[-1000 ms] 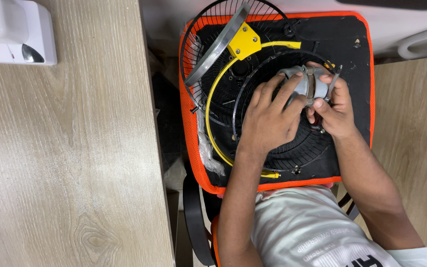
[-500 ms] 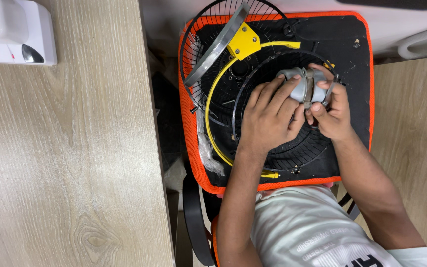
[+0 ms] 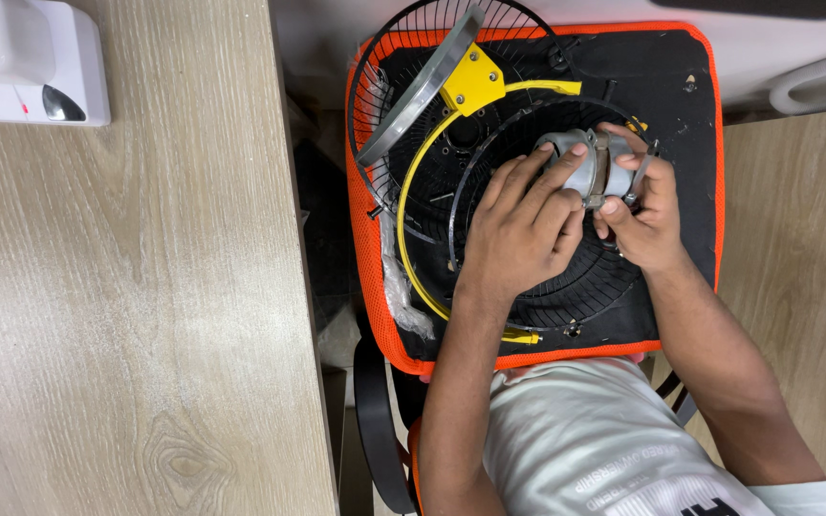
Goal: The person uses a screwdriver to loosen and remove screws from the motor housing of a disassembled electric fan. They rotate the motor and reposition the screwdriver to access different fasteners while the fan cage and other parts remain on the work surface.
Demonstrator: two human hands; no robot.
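Surface: pale wood-grain desk at left; work sits on an orange-edged black padded case beside it.
Left hand: fingers closed over the grey metal motor housing, pressing it onto the black wire fan grille.
Right hand: pinched on a small silver clip at the motor's right side.
Doing it well, imo: keep motor steady w/ left, work the clip squarely.
Case contents: grille, motor, yellow ring frame, 2nd tilted grille w/ chrome rim.
Corner: white plastic device.
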